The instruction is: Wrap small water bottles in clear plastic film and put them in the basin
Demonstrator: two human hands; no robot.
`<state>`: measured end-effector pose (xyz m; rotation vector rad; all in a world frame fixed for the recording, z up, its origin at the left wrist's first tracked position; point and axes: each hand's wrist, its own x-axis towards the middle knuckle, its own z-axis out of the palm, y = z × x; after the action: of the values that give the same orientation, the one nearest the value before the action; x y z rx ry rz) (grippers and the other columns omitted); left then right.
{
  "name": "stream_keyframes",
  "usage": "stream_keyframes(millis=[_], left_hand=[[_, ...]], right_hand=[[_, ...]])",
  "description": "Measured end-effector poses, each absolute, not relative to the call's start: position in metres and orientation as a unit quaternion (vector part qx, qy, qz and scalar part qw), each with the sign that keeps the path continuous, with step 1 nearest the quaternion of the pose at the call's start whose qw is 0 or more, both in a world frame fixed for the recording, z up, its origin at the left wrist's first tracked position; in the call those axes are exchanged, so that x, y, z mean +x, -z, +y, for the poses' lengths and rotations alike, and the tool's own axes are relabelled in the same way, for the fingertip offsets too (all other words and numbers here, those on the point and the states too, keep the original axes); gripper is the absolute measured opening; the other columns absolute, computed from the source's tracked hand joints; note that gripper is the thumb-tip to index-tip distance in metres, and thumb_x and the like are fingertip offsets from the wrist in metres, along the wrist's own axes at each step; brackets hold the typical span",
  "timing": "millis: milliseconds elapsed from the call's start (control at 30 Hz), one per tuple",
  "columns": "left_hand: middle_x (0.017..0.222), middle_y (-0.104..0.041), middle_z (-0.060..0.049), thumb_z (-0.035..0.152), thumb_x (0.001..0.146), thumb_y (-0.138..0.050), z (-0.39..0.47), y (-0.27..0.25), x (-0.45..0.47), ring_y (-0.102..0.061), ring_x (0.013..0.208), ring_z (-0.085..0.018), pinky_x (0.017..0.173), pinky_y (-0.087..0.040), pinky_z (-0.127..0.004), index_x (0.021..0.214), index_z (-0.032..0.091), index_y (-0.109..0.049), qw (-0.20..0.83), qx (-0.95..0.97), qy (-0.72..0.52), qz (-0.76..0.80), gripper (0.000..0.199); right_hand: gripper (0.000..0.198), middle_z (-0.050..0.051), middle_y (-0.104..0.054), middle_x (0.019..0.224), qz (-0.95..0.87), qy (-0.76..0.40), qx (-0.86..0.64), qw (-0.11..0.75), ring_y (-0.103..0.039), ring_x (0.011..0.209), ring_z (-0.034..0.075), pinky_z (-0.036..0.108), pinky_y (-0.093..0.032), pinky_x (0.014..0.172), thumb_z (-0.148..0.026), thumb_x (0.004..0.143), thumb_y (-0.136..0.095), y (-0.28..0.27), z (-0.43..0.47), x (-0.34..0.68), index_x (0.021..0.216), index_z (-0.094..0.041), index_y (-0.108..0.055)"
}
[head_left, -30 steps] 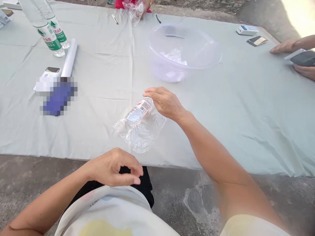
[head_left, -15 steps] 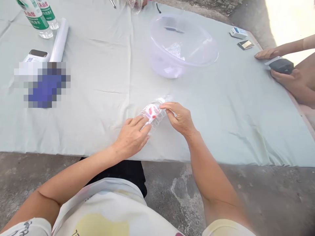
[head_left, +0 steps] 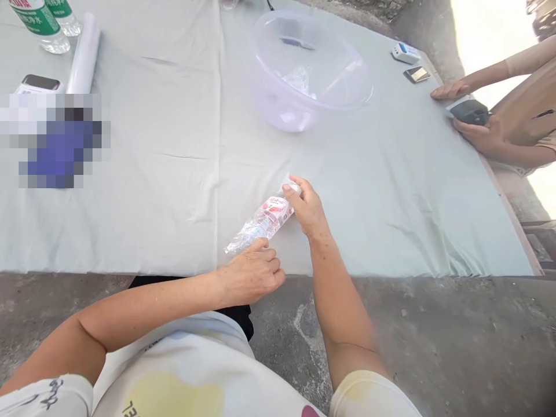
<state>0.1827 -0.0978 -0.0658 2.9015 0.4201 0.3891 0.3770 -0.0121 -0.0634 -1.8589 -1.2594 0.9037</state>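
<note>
A clear plastic bottle [head_left: 273, 211] with a white and red label lies slantwise on the table, with its capped end up and to the right. Crinkled clear plastic film [head_left: 243, 234] wraps around it and sticks out past its base. My right hand [head_left: 306, 208] closes around the cap end, thumb on top. At the base end, my left hand [head_left: 254, 272] has its fingers curled in, with the fingertips against the wrapped bottle. The underside of the bottle and part of that grip are hidden.
A translucent plastic basin [head_left: 282, 110] with crumpled clear plastic inside stands beyond the bottle. Water bottles [head_left: 46, 29], a white roll [head_left: 84, 52] and a phone [head_left: 41, 84] are at left. On the right, another person's hands [head_left: 473, 124] hold a dark device [head_left: 469, 110].
The film that lay beside and under the bottle now wraps it. My right hand has closed over the cap end, and my left has curled at the base. The view has shifted slightly.
</note>
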Motion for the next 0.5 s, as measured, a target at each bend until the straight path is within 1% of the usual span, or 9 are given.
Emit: stream_keyframes(millis=[67,133,200,267,333,367,433,500], left_hand=[[0.083,-0.069,-0.007,0.023,0.09,-0.063,-0.093,0.062,0.173,-0.064,0.087,-0.023,0.099,-0.041,-0.044,0.089,0.016,-0.066,0.18,0.967,-0.153,0.095,0.008],[0.099,-0.073,-0.007,0.024,0.094,-0.058,-0.086,0.056,0.16,-0.066,0.097,-0.021,0.098,-0.046,-0.038,0.098,0.018,-0.066,0.31,0.917,-0.231,0.099,0.011],[0.108,-0.072,-0.007,0.025,0.096,-0.052,-0.074,0.049,0.147,-0.066,0.101,-0.018,0.093,-0.049,-0.033,0.105,0.02,-0.064,0.423,0.818,-0.337,0.198,0.016],[0.105,-0.071,-0.007,0.029,0.095,-0.053,-0.058,0.042,0.135,-0.066,0.098,-0.019,0.09,-0.05,-0.034,0.103,0.021,-0.064,0.483,0.684,-0.404,0.368,0.015],[0.106,-0.068,-0.006,0.032,0.093,-0.055,-0.04,0.038,0.124,-0.064,0.102,-0.02,0.091,-0.051,-0.036,0.101,0.021,-0.063,0.53,0.547,-0.408,0.503,0.015],[0.111,-0.067,-0.007,0.034,0.093,-0.055,-0.03,0.037,0.121,-0.063,0.107,-0.022,0.091,-0.052,-0.037,0.105,0.023,-0.062,0.56,0.489,-0.403,0.533,0.017],[0.123,-0.061,-0.01,0.04,0.095,-0.054,-0.013,0.036,0.116,-0.06,0.117,-0.025,0.089,-0.053,-0.04,0.11,0.024,-0.059,0.626,0.387,-0.398,0.548,0.022],[0.132,-0.057,-0.013,0.047,0.095,-0.056,0.002,0.036,0.115,-0.058,0.12,-0.029,0.087,-0.055,-0.045,0.113,0.024,-0.058,0.699,0.298,-0.401,0.512,0.03]], right_hand=[[0.052,0.002,-0.066,0.094,-0.433,-0.404,-0.702,0.395,-0.064,0.081,0.021,0.04,-0.056,0.076,-0.048,0.073,-0.073,0.061,-0.007,0.37,0.12,-0.027,-0.061],[0.043,-0.003,-0.061,0.079,-0.384,-0.453,-0.669,0.447,-0.058,0.066,0.015,0.032,-0.053,0.06,-0.036,0.068,-0.073,0.058,-0.003,0.364,0.109,-0.026,-0.061],[0.034,-0.005,-0.053,0.071,-0.363,-0.461,-0.639,0.498,-0.051,0.058,0.012,0.027,-0.046,0.052,-0.03,0.066,-0.068,0.054,0.0,0.358,0.098,-0.026,-0.06],[0.024,-0.005,-0.048,0.07,-0.377,-0.424,-0.617,0.546,-0.049,0.058,0.012,0.026,-0.044,0.051,-0.028,0.067,-0.064,0.046,0.003,0.352,0.089,-0.025,-0.056],[0.018,-0.003,-0.045,0.072,-0.407,-0.348,-0.592,0.603,-0.054,0.065,0.014,0.029,-0.048,0.055,-0.029,0.07,-0.061,0.036,0.007,0.345,0.085,-0.026,-0.051],[0.016,-0.002,-0.045,0.075,-0.426,-0.302,-0.577,0.628,-0.057,0.071,0.017,0.031,-0.051,0.059,-0.031,0.073,-0.059,0.029,0.009,0.34,0.085,-0.027,-0.049],[0.014,0.002,-0.048,0.085,-0.461,-0.2,-0.553,0.665,-0.062,0.09,0.023,0.039,-0.055,0.071,-0.035,0.08,-0.054,0.016,0.012,0.328,0.091,-0.028,-0.048],[0.016,0.004,-0.05,0.1,-0.491,-0.117,-0.53,0.681,-0.059,0.111,0.028,0.047,-0.056,0.082,-0.042,0.087,-0.048,0.005,0.013,0.311,0.098,-0.031,-0.047]])
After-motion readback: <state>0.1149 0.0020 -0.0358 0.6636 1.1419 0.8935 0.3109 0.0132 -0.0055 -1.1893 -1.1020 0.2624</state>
